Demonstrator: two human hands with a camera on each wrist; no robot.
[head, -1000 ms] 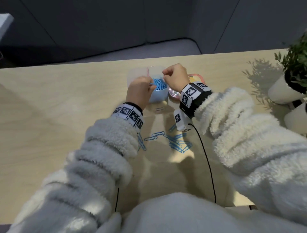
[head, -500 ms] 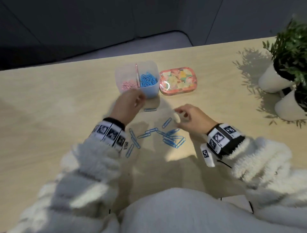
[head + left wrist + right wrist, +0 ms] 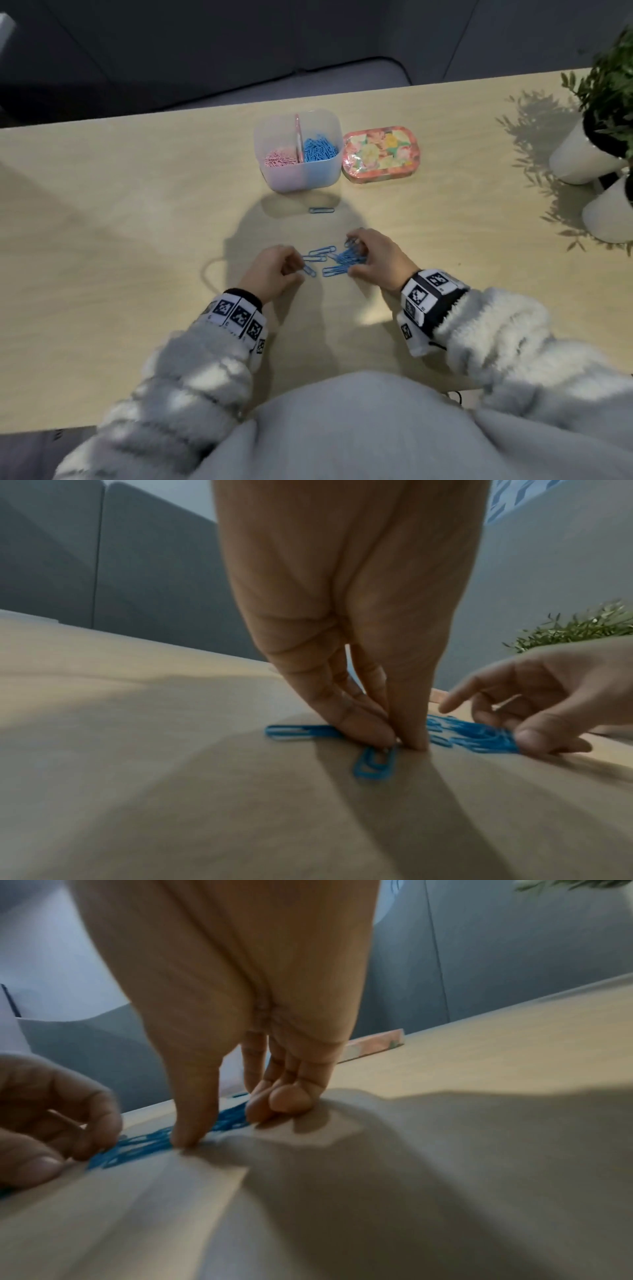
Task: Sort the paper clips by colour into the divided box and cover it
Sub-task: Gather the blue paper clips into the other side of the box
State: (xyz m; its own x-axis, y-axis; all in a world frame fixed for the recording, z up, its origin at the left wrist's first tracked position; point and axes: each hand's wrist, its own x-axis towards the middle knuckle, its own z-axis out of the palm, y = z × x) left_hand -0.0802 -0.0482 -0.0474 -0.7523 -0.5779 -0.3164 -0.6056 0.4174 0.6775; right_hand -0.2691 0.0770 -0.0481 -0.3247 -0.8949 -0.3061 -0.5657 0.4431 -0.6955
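Note:
A translucent divided box (image 3: pixel 327 174) stands at the far middle of the table, with pink clips (image 3: pixel 279 159) in its left compartment and blue clips (image 3: pixel 319 149) in its right. Its floral lid (image 3: pixel 378 150) lies just right of it. Loose blue paper clips (image 3: pixel 325 262) lie between my hands. My left hand (image 3: pixel 298 269) pinches one blue clip (image 3: pixel 375 762) against the table. My right hand (image 3: pixel 354 256) curls thumb and fingers round a bunch of blue clips (image 3: pixel 479 735). One lone blue clip (image 3: pixel 321 210) lies in front of the box.
Two white plant pots (image 3: pixel 582 159) with green leaves stand at the table's right edge. The far table edge runs behind the box, with a dark seat beyond. A thin cable runs from my right wristband toward my body.
Both hands have come back from the box's blue compartment to the loose clips. The right arrived first, then the left. The scattered clips are now drawn closer together.

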